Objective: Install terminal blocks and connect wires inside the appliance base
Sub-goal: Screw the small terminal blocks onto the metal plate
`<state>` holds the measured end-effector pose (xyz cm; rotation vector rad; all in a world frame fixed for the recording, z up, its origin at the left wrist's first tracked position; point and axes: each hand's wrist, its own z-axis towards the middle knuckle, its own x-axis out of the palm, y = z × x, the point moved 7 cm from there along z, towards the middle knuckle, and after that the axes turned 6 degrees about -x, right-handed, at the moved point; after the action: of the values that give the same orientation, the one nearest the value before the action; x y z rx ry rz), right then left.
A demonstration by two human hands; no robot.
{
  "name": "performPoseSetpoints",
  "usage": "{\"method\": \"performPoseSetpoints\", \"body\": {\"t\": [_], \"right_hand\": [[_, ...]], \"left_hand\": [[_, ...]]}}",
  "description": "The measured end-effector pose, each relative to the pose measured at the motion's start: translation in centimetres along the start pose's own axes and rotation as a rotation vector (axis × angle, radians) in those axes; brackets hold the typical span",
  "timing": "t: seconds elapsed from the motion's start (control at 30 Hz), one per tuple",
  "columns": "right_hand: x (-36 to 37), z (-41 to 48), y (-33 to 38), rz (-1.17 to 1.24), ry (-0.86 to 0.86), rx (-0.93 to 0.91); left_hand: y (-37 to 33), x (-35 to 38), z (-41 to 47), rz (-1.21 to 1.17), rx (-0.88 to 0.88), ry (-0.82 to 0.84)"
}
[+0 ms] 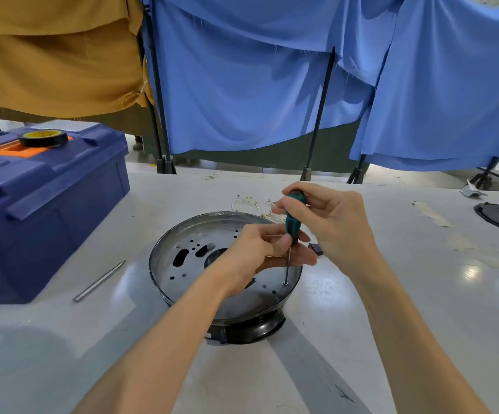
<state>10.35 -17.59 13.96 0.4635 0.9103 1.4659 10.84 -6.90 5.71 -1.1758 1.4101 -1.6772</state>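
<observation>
Head view: our base [164,282] sits open side up on the table [391,294] just before us, with a screw [285,283] in its floor near the right rim. Our left hand [257,249] pinches the screwdriver [293,219] where shank meets handle; our right hand [334,222] is curled round the handle top. It stands nearly upright, tip down on the screw, with the handle leaning slightly right. To drive well, we judge, keep the shank square to the floor, press down as the right hand turns, and let the left only steady. Beyond, a small black block [316,248] lies just beside the rim, and loose wires [254,204] lie behind the base.
</observation>
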Motion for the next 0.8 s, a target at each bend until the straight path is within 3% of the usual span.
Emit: {"method": "performPoseSetpoints", "body": {"t": [0.2,0.37,0.4,0.53,0.6,0.8], "right_hand": [[-0.7,-1.1,-0.3,-0.246,-0.27,-0.049],[-0.3,-2.8,0.7,-0.6,-0.52,-0.12],[-0.2,-2.5,0.6,-0.567,-0.471,-0.111],[0.1,0.0,-1.1,0.091,-0.006,0.071],[0.4,0.9,-1.1,0.293,0.187,0.101],[2.3,1.6,-2.0,0.59,0.269,0.281]], "left_hand": [[0.0,0.4,0.1,0.013,-0.008,-0.048],[0.3,0.8,0.5,0.051,-0.033,-0.043],[0.3,0.6,0.4,0.042,-0.032,-0.04],[0.2,0.3,-0.2,0.032,-0.025,-0.002],[0.1,0.9,-0.3,0.066,-0.021,0.038],[0.3,1.1,-0.4,0.063,-0.042,0.09]]}}
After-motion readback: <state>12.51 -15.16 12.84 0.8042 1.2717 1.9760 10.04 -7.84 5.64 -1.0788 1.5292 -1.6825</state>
